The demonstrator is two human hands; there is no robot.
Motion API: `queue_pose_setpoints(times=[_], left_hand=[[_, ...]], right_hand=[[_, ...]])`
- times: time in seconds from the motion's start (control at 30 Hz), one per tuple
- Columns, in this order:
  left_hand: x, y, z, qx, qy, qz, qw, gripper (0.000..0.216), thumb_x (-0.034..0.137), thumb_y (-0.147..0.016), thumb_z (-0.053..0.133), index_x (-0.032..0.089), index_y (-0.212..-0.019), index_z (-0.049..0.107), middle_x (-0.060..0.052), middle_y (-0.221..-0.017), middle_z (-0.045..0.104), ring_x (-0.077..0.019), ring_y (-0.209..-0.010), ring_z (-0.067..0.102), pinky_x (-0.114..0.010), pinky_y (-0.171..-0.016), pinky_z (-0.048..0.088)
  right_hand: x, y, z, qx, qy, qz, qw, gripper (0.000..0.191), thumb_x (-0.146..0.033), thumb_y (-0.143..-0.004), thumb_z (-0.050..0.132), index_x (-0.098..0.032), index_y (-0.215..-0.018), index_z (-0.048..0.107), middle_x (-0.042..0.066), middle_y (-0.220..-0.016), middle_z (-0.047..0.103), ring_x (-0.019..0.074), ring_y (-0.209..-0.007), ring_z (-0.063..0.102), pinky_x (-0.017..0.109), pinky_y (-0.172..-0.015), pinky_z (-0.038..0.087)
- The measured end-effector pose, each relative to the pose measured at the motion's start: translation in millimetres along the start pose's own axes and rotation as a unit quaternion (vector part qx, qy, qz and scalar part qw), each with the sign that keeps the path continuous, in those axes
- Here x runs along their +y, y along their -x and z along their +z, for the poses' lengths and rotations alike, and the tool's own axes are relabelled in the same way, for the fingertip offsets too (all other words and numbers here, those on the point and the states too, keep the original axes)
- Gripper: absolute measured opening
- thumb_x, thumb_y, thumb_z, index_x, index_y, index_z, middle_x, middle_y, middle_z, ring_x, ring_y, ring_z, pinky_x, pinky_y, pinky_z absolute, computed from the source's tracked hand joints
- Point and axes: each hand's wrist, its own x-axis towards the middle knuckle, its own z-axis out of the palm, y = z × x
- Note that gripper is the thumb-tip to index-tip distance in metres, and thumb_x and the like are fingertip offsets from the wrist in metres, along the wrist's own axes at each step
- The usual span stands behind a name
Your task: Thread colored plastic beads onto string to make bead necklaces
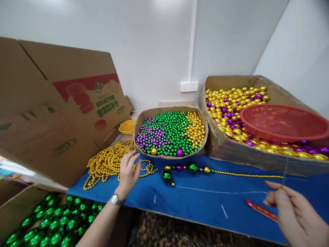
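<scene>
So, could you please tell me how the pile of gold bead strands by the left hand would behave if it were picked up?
The gold bead strands lie in loose loops, so they would probably hang limp and tangle. The glossy beads look slippery, so strands may slide through the left hand.

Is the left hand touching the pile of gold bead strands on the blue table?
Touching. The head view shows the left hand resting its fingers on the pile of gold bead strands.

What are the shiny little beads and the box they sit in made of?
The beads look like plastic with a metallic coat: mirror-bright green, purple and gold, each showing light glints. The box looks like plain brown cardboard, matte, with a bent, soft rim.
</scene>
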Motion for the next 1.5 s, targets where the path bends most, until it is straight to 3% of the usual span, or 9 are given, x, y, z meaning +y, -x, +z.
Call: queue_pose_setpoints(times=[0.17, 0.37, 0.57, 0.73, 0.77, 0.9, 0.97, 1.2, 1.5], left_hand=[[24, -22, 15, -0.073, 0.097, -0.023, 0.992, 0.025, 0.022, -0.089, 0.049, 0.021, -0.113, 0.056, -0.008, -0.106, 0.062, -0.0212, -0.102, 0.056, -0.039, -0.089, 0.046], [83, -69, 92, -0.282, 0.135, 0.025, 0.950, 0.025, 0.026, -0.088, 0.049, 0.020, -0.110, 0.061, -0.010, -0.102, 0.064, -0.0243, -0.097, 0.057, -0.039, -0.088, 0.043], [85, -88, 138, -0.385, 0.187, 0.000, 0.904, 0.012, 0.025, -0.074, 0.066, 0.019, -0.084, 0.068, -0.005, -0.083, 0.062, -0.0222, -0.081, 0.060, -0.034, -0.079, 0.046], [84, -76, 112, -0.330, 0.315, -0.112, 0.883, 0.020, 0.030, -0.083, 0.056, 0.017, -0.098, 0.061, -0.006, -0.092, 0.062, -0.0180, -0.084, 0.060, -0.031, -0.077, 0.049], [86, -70, 104, -0.303, 0.401, -0.184, 0.844, 0.023, 0.033, -0.085, 0.054, 0.018, -0.101, 0.058, -0.006, -0.092, 0.062, -0.0168, -0.081, 0.061, -0.030, -0.073, 0.051], [97, -44, 75, -0.196, 0.677, -0.422, 0.570, 0.030, 0.036, -0.080, 0.064, 0.018, -0.103, 0.056, -0.003, -0.087, 0.064, -0.0152, -0.074, 0.065, -0.030, -0.069, 0.054], [101, -32, 68, -0.170, 0.708, -0.456, 0.511, 0.029, 0.031, -0.078, 0.067, 0.016, -0.102, 0.059, -0.004, -0.088, 0.065, -0.0156, -0.077, 0.066, -0.031, -0.075, 0.054], [111, -20, 62, -0.135, 0.735, -0.475, 0.465, 0.019, 0.023, -0.078, 0.068, 0.014, -0.093, 0.061, -0.003, -0.088, 0.066, -0.0150, -0.081, 0.066, -0.036, -0.087, 0.053], [106, -23, 54, -0.130, 0.738, -0.471, 0.466, 0.023, 0.020, -0.078, 0.066, 0.014, -0.100, 0.060, -0.004, -0.090, 0.066, -0.0208, -0.088, 0.067, -0.034, -0.085, 0.054]], right_hand=[[-6, 6, 23, -0.081, 0.013, -0.056, 0.995, 0.036, -0.050, -0.088, 0.042, -0.021, -0.100, 0.059, 0.000, -0.065, 0.057, 0.0149, -0.056, 0.058, 0.025, -0.058, 0.050], [-18, 16, 49, -0.139, 0.043, -0.120, 0.982, 0.032, -0.043, -0.091, 0.040, -0.021, -0.100, 0.062, -0.001, -0.059, 0.060, 0.0124, -0.050, 0.059, 0.018, -0.049, 0.047], [-22, 33, 55, -0.197, 0.043, -0.123, 0.972, 0.032, -0.041, -0.093, 0.038, -0.021, -0.103, 0.061, 0.002, -0.065, 0.066, 0.0147, -0.054, 0.064, 0.020, -0.052, 0.051], [-13, 46, 67, -0.224, 0.026, -0.153, 0.962, 0.029, -0.035, -0.093, 0.040, -0.022, -0.105, 0.062, 0.006, -0.081, 0.072, 0.0163, -0.062, 0.068, 0.023, -0.060, 0.056], [-11, 49, 71, -0.224, 0.023, -0.174, 0.959, 0.028, -0.034, -0.093, 0.040, -0.022, -0.104, 0.063, 0.007, -0.088, 0.073, 0.0173, -0.066, 0.070, 0.024, -0.063, 0.057], [-5, 57, 83, -0.212, 0.023, -0.261, 0.941, 0.028, -0.029, -0.092, 0.041, -0.022, -0.103, 0.066, 0.006, -0.096, 0.073, 0.0205, -0.083, 0.071, 0.028, -0.074, 0.058], [-4, 60, 85, -0.200, 0.033, -0.291, 0.935, 0.028, -0.026, -0.092, 0.042, -0.021, -0.103, 0.067, 0.005, -0.094, 0.074, 0.0202, -0.084, 0.071, 0.028, -0.074, 0.059], [-5, 60, 83, -0.171, 0.070, -0.336, 0.924, 0.028, -0.024, -0.092, 0.041, -0.019, -0.101, 0.067, 0.005, -0.093, 0.074, 0.0186, -0.081, 0.071, 0.028, -0.074, 0.059], [-7, 61, 81, -0.179, 0.101, -0.342, 0.917, 0.027, -0.021, -0.093, 0.039, -0.016, -0.102, 0.065, 0.006, -0.094, 0.073, 0.0182, -0.082, 0.071, 0.029, -0.074, 0.059]])
